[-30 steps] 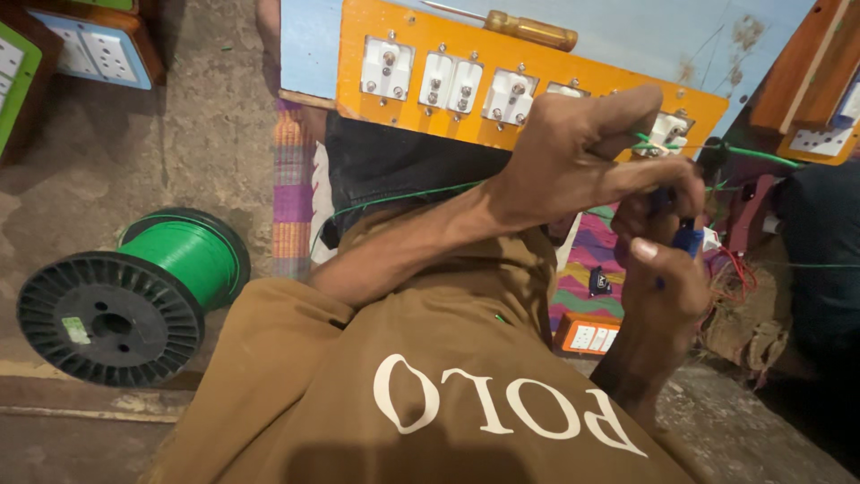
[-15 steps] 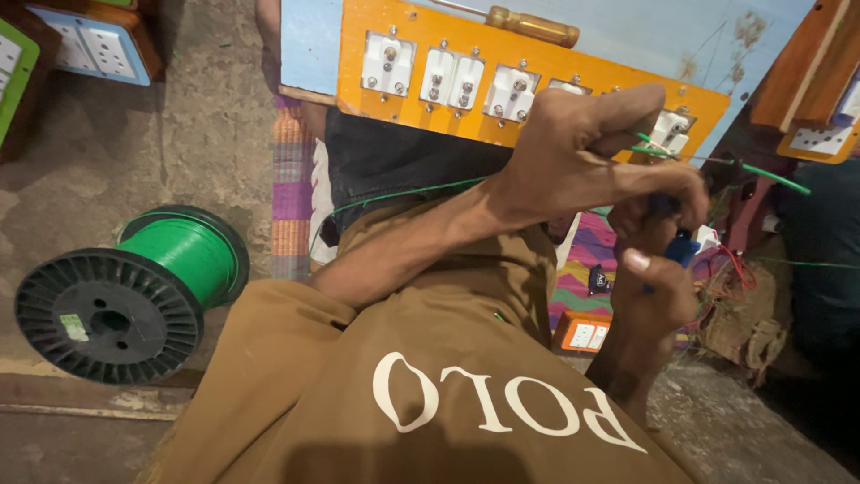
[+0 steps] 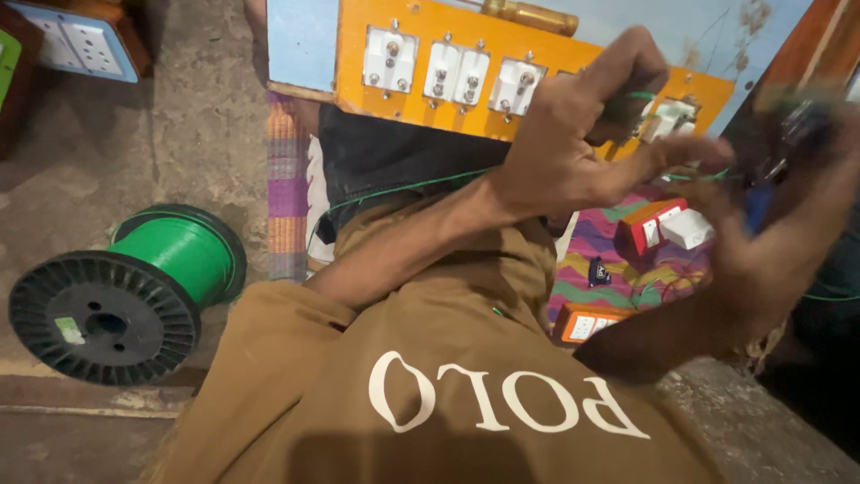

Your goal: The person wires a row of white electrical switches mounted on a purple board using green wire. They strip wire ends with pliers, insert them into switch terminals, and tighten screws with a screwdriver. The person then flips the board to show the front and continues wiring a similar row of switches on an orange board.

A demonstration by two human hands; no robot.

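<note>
Two hands show, the left hand (image 3: 573,148) and the right hand (image 3: 761,242), both at the right of the scene. One spool of green wire (image 3: 125,287) lies at the near left, and one orange board (image 3: 511,76) stands at the far side with at least four white switch units (image 3: 390,58) in view on it. One blue switch plate (image 3: 72,40) sits at the far left, and two small orange boxes (image 3: 649,224) lie on one striped mat (image 3: 618,251) at the near right.
</note>
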